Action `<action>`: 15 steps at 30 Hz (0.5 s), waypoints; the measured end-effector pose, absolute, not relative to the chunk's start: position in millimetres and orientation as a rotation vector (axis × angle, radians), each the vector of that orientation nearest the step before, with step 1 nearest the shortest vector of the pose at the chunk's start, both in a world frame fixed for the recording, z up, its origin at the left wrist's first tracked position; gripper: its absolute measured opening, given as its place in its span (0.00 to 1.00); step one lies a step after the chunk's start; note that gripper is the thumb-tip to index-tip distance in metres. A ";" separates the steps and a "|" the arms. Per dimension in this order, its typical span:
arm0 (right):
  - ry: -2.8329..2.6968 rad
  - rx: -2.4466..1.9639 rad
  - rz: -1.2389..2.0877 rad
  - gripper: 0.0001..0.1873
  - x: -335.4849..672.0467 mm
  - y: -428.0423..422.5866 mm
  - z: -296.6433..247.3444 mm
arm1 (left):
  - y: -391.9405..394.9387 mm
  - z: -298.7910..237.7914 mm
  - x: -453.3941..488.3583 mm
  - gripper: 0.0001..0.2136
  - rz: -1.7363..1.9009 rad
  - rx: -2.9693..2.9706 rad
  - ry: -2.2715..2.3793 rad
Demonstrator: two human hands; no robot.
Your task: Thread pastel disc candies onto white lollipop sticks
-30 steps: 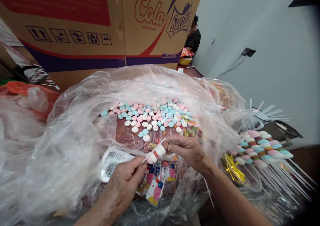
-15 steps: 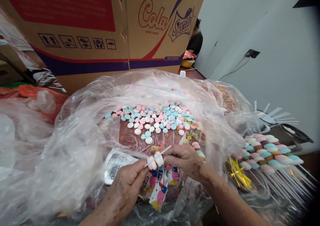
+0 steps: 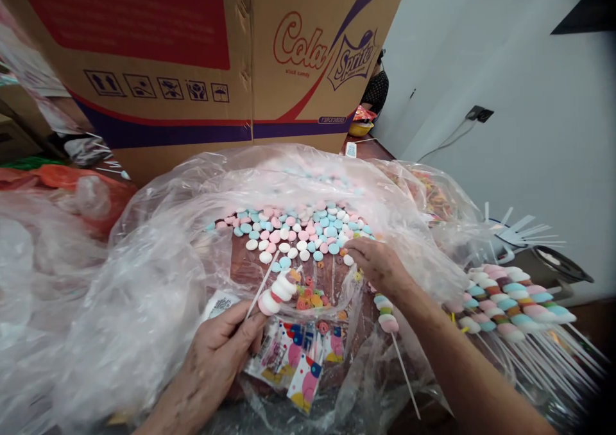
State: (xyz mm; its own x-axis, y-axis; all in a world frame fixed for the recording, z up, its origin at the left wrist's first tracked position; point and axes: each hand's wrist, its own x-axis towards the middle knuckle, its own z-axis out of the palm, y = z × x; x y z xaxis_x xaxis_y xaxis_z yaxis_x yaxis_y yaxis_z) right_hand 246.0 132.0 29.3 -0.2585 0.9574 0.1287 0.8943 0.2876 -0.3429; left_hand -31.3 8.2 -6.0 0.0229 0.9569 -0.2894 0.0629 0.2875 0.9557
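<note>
My left hand [image 3: 231, 339] is closed around a marshmallow skewer [image 3: 279, 292], tilted up to the right. Pink and white marshmallows with red gummy between them are threaded on it, and an orange gummy sits near its upper end. A bare white stick [image 3: 262, 284] also sticks up beside that hand. At the right edge of the loose marshmallows [image 3: 293, 236], my right hand [image 3: 378, 265] has its fingertips bunched together by an orange gummy ring; whatever is between them is hidden. Several gummy rings [image 3: 312, 297] lie just right of the skewer. Another marshmallow skewer [image 3: 386, 313] lies below my right hand.
Clear plastic sheeting [image 3: 158, 255] surrounds the candy. Printed packets [image 3: 303, 380] lie in front. Stacked finished skewers [image 3: 514, 300] are at the right, near white sticks [image 3: 524, 230] in a container. A large cardboard box [image 3: 183, 50] stands behind; a person [image 3: 376, 88] is beyond it.
My right hand has let go of the skewer and moved up and right to the candy. My left hand has shifted left and down with the skewer. The skewer lying at right is more exposed.
</note>
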 end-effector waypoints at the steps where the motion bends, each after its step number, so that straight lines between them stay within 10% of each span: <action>1: -2.384 -1.704 0.199 0.12 244.2 135.8 26.4 | 7.5 -5.4 -30.7 0.20 0.924 1.035 1.361; 15: -2.581 -1.927 -0.156 0.14 204.9 147.9 5.4 | 4.1 -11.7 -23.3 0.21 0.901 0.986 1.343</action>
